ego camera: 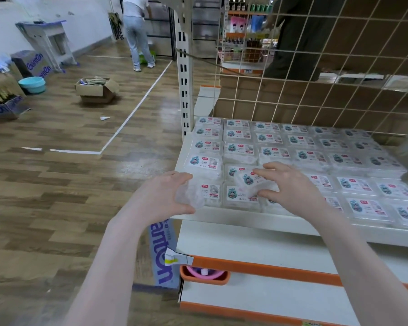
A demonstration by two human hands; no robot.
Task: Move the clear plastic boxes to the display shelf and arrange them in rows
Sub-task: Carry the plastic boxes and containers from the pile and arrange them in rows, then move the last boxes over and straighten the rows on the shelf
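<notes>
Several clear plastic boxes (275,152) with white labels lie in rows on the white display shelf (245,220). My left hand (167,194) grips a clear box (203,192) at the shelf's front left corner, thumb and fingers curled round its left edge. My right hand (290,187) holds another clear box (250,182), tilted and resting above the front row, with fingers on its top edge and thumb below.
A wire grid panel (316,67) backs the shelf, and a slotted post (183,78) stands at its left. Lower shelves (257,250) with orange trim sit below. A blue carton (161,255) is by my legs. A person (137,31), an open cardboard box (97,89) and a basin (32,84) are across the floor.
</notes>
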